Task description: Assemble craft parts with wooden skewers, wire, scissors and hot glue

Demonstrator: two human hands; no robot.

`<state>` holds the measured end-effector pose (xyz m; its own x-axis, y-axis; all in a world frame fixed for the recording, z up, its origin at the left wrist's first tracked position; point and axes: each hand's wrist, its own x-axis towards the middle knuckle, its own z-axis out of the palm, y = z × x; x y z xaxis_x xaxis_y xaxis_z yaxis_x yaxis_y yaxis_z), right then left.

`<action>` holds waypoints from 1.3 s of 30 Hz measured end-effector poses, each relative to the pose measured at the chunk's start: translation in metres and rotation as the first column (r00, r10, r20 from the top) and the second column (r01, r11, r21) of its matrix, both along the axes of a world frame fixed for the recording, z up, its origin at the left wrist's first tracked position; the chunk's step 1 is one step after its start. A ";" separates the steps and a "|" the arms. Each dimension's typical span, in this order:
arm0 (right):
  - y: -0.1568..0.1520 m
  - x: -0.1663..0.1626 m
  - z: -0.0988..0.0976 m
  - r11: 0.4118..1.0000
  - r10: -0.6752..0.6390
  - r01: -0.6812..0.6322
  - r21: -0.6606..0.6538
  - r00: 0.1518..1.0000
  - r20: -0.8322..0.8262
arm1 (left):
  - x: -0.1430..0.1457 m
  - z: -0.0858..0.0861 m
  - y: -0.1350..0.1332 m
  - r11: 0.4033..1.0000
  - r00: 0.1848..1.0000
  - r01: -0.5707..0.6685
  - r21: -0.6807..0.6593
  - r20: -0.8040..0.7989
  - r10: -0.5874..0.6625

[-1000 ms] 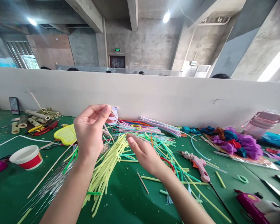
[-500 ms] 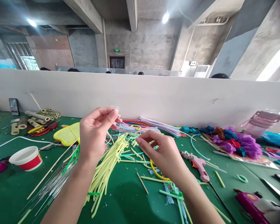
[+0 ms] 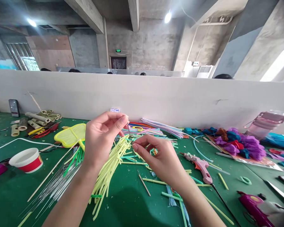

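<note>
My left hand (image 3: 101, 138) is raised over the green table (image 3: 132, 205) and pinches the top end of a thin metal wire (image 3: 130, 135) between thumb and forefinger. My right hand (image 3: 159, 157) pinches the same wire a little lower, fingertips close to the left hand's. Under both hands lies a heap of pale yellow strips (image 3: 109, 170) mixed with green, blue and pink strips (image 3: 156, 129).
A yellow fan-shaped piece (image 3: 69, 136), a bundle of thin wires (image 3: 52, 186) and a red and white cup (image 3: 26, 160) lie to the left. A pink glue gun (image 3: 200, 165) and purple and blue fluff (image 3: 241, 146) lie to the right. A grey partition (image 3: 156, 97) runs behind.
My right hand rose from the strip heap and closed on the wire held by my left hand. Both hands drew closer together, and the left shifted slightly right.
</note>
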<state>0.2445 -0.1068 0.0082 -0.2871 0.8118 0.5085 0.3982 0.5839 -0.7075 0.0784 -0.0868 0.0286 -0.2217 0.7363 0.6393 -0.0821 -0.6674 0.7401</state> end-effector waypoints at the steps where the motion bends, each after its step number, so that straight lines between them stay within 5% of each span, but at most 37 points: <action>1: -0.001 0.000 0.000 1.000 -0.014 0.014 0.024 1.000 0.012 | 0.000 0.000 0.000 1.000 1.000 -0.028 0.005 -0.011 0.028; 7: -0.004 0.001 -0.004 0.984 -0.088 0.069 0.167 0.990 0.110 | 0.000 0.000 -0.003 0.995 0.994 -0.094 0.021 -0.062 0.095; 14: -0.002 0.001 -0.002 0.978 -0.007 -0.004 0.207 0.999 0.052 | -0.001 0.001 -0.004 1.000 0.999 0.003 -0.006 -0.050 -0.003; 20: 0.002 0.005 -0.001 0.959 0.248 -0.267 -0.096 0.953 -0.173 | -0.009 0.003 -0.001 0.952 0.961 0.274 -0.135 0.075 -0.266; 23: 0.006 0.003 -0.005 0.927 0.297 -0.348 -0.140 0.909 -0.292 | -0.011 0.003 0.002 0.924 0.940 0.333 -0.187 0.145 -0.309; 39: 0.013 -0.008 -0.014 0.950 0.141 -0.235 -0.205 0.910 -0.389 | -0.005 -0.003 0.017 0.908 0.933 0.324 -0.266 0.250 -0.260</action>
<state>0.2368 -0.0936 -0.0060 -0.2790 0.8721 0.4020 -0.0156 0.4145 -0.9099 0.0733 -0.0696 0.0257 -0.0689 0.9365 0.3437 -0.4098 -0.3407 0.8462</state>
